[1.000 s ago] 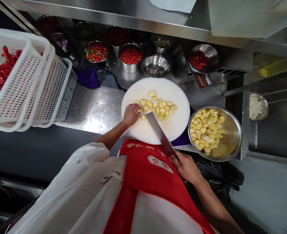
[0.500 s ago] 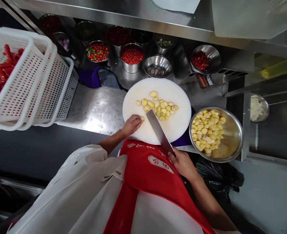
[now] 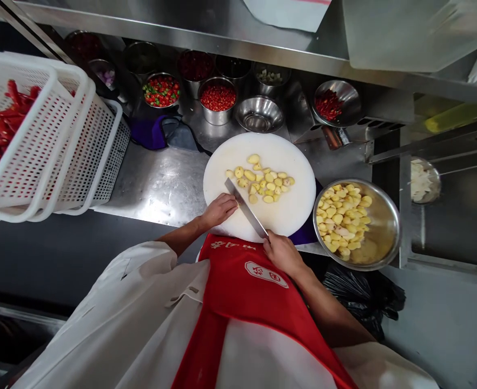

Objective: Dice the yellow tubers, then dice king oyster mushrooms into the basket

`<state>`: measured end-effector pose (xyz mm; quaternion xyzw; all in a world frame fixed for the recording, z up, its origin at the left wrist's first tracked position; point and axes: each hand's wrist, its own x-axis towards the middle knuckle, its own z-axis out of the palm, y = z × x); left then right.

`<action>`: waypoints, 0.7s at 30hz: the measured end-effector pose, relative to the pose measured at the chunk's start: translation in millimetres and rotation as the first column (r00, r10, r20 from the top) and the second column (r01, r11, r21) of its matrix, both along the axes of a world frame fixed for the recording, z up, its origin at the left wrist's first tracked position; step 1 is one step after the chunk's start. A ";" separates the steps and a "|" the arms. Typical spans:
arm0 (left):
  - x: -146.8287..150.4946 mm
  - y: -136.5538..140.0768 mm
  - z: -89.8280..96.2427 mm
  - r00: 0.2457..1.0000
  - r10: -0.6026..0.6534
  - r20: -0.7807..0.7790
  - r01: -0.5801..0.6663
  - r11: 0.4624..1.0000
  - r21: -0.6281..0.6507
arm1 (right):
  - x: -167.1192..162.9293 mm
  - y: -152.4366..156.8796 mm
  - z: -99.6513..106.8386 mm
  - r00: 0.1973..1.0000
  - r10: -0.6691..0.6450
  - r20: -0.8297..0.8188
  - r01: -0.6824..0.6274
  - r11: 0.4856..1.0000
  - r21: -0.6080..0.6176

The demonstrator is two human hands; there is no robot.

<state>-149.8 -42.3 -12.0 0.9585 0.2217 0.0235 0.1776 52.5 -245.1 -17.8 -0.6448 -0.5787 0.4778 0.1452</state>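
On the round white cutting board (image 3: 291,213), my left hand (image 3: 219,210) is closed with its fingertips down on a small yellow potato, which the fingers and blade almost wholly hide. My right hand (image 3: 284,253) grips a cleaver (image 3: 247,209) by its handle at the board's near edge. Its blade slants across the board, right beside my left fingertips. Beyond the blade lie several small peeled potatoes (image 3: 253,159), some whole and some cut into pieces.
Right of the board stands a steel bowl (image 3: 386,237) of potato pieces. White baskets (image 3: 72,156) are stacked at left, red chilies (image 3: 3,127) in the top one. Behind are a tub of chopped chilies (image 3: 218,99), a shallow steel bowl (image 3: 260,114) and a steel shelf (image 3: 181,32).
My right hand has brought the cleaver up and left, so its blade now sits against my left fingertips. The potato there is now mostly covered, and a cut piece lies beyond the blade.
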 end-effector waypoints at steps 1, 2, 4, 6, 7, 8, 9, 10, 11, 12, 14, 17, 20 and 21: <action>2.7 -0.3 1.2 1.000 -0.019 -0.004 0.019 1.000 -0.006 | -1.6 -0.2 -5.6 0.999 -0.037 -0.030 0.037 0.999 0.025; 6.2 0.0 2.2 0.999 -0.034 -0.002 0.034 0.999 -0.012 | -1.8 -3.3 -10.8 0.994 -0.084 -0.069 0.087 0.995 0.041; 15.8 3.5 2.9 0.999 -0.036 0.017 0.036 0.999 -0.015 | 1.8 -17.9 -18.1 0.970 -0.204 -0.134 0.210 0.977 0.037; 28.2 12.1 1.7 0.999 0.003 0.033 -0.004 1.000 0.010 | 9.2 -39.7 -19.9 0.934 -0.316 -0.166 0.322 0.947 0.006; 35.1 18.1 0.6 0.999 0.021 0.024 -0.022 0.999 0.034 | 13.5 -51.4 -18.8 0.918 -0.353 -0.180 0.356 0.934 -0.013; 42.4 24.9 -0.8 1.000 0.028 -0.004 -0.028 0.998 0.061 | 17.8 -62.6 -16.8 0.906 -0.373 -0.198 0.374 0.927 -0.032; 49.6 32.0 -2.1 0.998 0.023 -0.052 -0.018 0.996 0.088 | 21.8 -72.6 -14.2 0.899 -0.378 -0.221 0.377 0.925 -0.049; 56.6 38.8 -3.1 0.994 0.004 -0.113 0.009 0.994 0.111 | 25.3 -81.1 -11.5 0.896 -0.370 -0.246 0.367 0.928 -0.060; 63.0 44.9 -3.6 0.984 -0.020 -0.177 0.043 0.991 0.127 | 28.0 -87.8 -9.0 0.896 -0.352 -0.270 0.348 0.935 -0.061; 68.3 50.0 -3.3 0.971 -0.039 -0.234 0.073 0.988 0.138 | 30.0 -92.6 -6.9 0.900 -0.325 -0.289 0.324 0.945 -0.054; 74.5 56.7 0.7 0.951 -0.058 -0.303 0.107 0.983 0.147 | 31.6 -96.2 -4.2 0.915 -0.250 -0.315 0.256 0.966 -0.024; 68.7 59.3 14.3 0.943 -0.068 -0.326 0.110 0.988 0.111 | 28.3 -88.7 -3.5 0.940 -0.126 -0.318 0.139 0.990 0.017; 47.6 57.0 29.9 0.937 -0.005 -0.350 0.028 0.998 0.059 | 21.5 -73.0 -6.0 0.954 -0.053 -0.294 0.065 0.997 0.029; 39.5 56.0 33.5 0.934 0.025 -0.358 -0.008 0.999 0.048 | 19.7 -68.0 -7.8 0.955 -0.053 -0.292 0.063 0.998 0.026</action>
